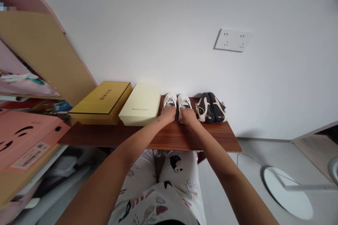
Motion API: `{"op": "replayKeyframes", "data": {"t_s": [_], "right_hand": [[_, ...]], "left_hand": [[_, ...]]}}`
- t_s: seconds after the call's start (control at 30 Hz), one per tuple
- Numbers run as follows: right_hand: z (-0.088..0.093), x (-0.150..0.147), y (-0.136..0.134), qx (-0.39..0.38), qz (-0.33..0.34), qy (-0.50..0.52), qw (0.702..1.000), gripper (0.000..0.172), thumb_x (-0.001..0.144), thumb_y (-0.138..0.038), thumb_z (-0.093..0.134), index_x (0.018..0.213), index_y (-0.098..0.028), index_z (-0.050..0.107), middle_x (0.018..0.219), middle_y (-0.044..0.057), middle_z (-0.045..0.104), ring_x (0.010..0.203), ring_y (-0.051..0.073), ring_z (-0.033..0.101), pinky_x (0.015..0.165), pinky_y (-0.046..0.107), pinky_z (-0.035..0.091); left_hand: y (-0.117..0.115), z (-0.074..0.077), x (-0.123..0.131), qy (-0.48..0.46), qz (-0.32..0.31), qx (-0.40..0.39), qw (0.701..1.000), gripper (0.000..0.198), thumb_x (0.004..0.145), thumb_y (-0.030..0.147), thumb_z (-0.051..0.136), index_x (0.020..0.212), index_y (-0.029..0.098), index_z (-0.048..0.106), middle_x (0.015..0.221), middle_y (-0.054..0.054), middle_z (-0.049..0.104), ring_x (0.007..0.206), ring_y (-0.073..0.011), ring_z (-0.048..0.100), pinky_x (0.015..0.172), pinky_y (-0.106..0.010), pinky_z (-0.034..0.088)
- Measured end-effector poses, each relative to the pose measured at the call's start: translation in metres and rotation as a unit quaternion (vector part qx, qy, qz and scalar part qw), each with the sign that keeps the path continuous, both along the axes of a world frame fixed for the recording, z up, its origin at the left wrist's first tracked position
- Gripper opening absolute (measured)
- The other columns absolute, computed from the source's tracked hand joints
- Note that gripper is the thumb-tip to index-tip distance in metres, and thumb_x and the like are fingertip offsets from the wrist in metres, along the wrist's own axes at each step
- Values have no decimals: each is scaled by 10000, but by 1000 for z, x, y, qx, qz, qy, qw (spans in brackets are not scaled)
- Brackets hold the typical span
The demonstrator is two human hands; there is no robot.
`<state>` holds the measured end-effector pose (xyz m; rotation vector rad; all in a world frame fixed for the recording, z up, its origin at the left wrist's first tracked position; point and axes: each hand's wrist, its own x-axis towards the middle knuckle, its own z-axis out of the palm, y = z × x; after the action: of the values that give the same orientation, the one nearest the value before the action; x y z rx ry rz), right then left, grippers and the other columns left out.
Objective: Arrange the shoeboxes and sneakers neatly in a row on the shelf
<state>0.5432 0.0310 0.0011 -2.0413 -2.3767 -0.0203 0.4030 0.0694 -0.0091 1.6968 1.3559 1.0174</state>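
Note:
Two white lace-up shoes stand side by side on a dark wooden shelf board (pixel 185 137), toes toward the wall. My left hand (pixel 168 113) is closed on the heel of the left white shoe (pixel 170 99). The heel of the right white shoe (pixel 184 100) is in my right hand (pixel 188 116), also closed. Just right of them sits a pair of dark brown shoes (pixel 211 108) with cream trim and laces. A pale yellow shoebox (pixel 142 103) lies to the left of the white pair, and a deeper yellow shoebox (pixel 102 100) lies beyond it.
A wall socket plate (pixel 232 40) is on the white wall behind. At the left stand shelves with a pink box (pixel 29 133) and assorted items. A round white base (pixel 287 192) with a cable rests on the floor at right.

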Motion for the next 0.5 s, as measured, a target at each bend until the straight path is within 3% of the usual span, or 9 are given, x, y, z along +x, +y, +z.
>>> {"op": "replayKeyframes", "data": {"t_s": [0.2,0.33,0.5], "right_hand": [[-7,0,4,-3,-12,14,1000,455,794,-330,723,1166,-127,556,1192,218,659,1098,333,608,897,379,419],[-8,-1,5,-5,-17,35,999,476,777,-306,739,1180,-135,550,1201,210,642,1120,337,582,922,382,408],[-19,12,-11,102,-4,142,985,505,862,-352,643,1295,-138,498,1329,200,542,1193,323,518,988,403,393]], "left_hand": [[-2,-10,-2,117,-25,38,992,353,634,210,837,726,207,496,997,-175,643,1294,-395,494,1161,-514,222],[3,-9,0,192,-32,51,979,339,629,195,840,745,199,521,983,-179,636,1236,-413,531,1140,-537,254],[-4,-1,0,242,-46,67,967,434,580,138,860,910,180,580,1191,-201,583,1328,-420,423,1153,-534,215]]}}
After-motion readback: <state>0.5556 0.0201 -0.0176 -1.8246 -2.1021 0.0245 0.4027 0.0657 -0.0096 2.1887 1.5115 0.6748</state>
